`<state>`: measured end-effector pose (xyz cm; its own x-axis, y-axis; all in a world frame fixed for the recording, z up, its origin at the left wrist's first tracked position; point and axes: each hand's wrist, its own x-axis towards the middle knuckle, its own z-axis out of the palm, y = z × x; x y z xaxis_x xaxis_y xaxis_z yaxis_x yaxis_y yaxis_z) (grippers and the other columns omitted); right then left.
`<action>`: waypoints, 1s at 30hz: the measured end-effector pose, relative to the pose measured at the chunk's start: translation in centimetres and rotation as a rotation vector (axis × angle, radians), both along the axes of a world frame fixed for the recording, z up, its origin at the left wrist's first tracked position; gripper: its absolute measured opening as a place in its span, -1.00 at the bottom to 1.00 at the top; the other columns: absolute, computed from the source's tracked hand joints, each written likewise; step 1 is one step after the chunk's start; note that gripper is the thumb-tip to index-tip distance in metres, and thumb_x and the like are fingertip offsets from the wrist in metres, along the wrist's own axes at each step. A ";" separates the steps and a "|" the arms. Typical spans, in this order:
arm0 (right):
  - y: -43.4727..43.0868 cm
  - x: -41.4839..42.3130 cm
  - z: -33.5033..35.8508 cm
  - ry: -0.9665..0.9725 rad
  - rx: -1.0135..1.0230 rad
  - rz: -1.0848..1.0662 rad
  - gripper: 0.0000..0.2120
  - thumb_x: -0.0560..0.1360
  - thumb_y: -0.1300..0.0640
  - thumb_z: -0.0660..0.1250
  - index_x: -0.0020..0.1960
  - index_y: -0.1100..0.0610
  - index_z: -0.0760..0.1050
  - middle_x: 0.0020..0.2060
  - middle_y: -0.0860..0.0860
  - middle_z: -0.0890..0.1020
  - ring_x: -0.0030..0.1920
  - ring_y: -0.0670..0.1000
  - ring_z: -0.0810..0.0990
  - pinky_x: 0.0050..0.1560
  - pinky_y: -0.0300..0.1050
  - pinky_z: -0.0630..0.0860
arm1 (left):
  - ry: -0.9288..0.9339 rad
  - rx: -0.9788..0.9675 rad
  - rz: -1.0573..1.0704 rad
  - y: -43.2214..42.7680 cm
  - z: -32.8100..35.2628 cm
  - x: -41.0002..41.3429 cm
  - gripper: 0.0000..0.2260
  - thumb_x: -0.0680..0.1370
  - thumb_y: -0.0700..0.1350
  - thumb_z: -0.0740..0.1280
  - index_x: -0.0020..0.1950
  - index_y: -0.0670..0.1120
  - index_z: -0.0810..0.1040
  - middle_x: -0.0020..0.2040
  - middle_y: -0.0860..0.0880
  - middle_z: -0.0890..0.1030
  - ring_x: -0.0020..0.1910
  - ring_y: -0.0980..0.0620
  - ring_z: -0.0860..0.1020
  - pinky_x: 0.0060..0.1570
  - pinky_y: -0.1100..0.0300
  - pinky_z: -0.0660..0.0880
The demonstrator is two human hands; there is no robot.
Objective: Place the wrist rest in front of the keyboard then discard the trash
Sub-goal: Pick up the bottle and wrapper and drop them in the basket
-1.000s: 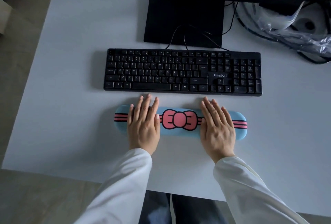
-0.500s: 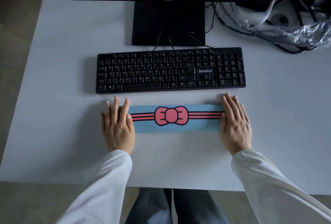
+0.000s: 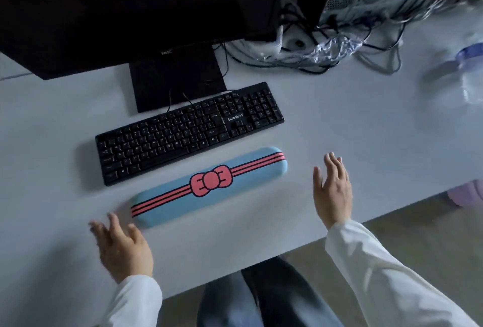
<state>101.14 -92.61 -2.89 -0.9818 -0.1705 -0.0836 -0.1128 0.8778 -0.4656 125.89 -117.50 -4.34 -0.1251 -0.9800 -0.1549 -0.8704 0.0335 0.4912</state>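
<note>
I saw the blue wrist rest (image 3: 209,187) w/ pink bow lying flat on the white desk (image 3: 352,149), just in front of the black keyboard (image 3: 189,132) & parallel to it, near the desk's front edge. My left hand (image 3: 122,249) was blurred, fingers spread, holding nothing, just off the rest's left end. My right hand (image 3: 332,190) was open, fingers loosely apart, empty, beside the rest's right end but not touching. Crumpled clear plastic wrap (image 3: 332,49) sat among cables toward the back right, beside the monitor (image 3: 136,10).
</note>
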 end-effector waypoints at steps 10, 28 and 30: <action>12.6 -4.9 4.8 0.016 -0.203 -0.287 -0.55 0.57 0.05 0.12 0.39 0.25 0.29 0.40 0.16 0.37 0.47 0.10 0.22 0.45 -0.03 0.13 | 0.186 -0.041 -0.294 11.8 3.9 -12.5 -0.58 0.51 -0.34 0.23 0.37 -0.30 0.35 0.49 -0.35 0.18 0.51 -0.24 0.16 0.45 -0.05 0.13; 37.1 -13.8 7.1 -0.015 -0.303 -0.643 -0.52 0.55 -0.03 0.14 0.40 0.17 0.29 0.40 0.15 0.36 0.48 0.11 0.15 0.40 -0.03 0.09 | 0.165 0.281 -0.786 39.2 6.3 -36.1 -0.68 0.54 -0.23 0.19 0.29 -0.17 0.46 0.34 -0.18 0.50 0.33 -0.16 0.44 0.27 0.05 0.34; 38.1 -14.8 7.0 -0.021 -0.289 -0.668 -0.52 0.54 -0.01 0.17 0.40 0.18 0.29 0.40 0.16 0.37 0.48 0.12 0.15 0.40 -0.03 0.09 | 0.162 0.306 -0.807 40.8 6.6 -38.6 -0.69 0.54 -0.21 0.19 0.29 -0.16 0.46 0.33 -0.18 0.51 0.32 -0.16 0.44 0.27 0.05 0.33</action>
<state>86.35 -54.47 4.07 -0.8829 0.4462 -0.1460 0.4156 0.5980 -0.6854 87.25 -76.74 2.22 -0.8055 -0.5010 -0.3166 -0.5565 0.4559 0.6946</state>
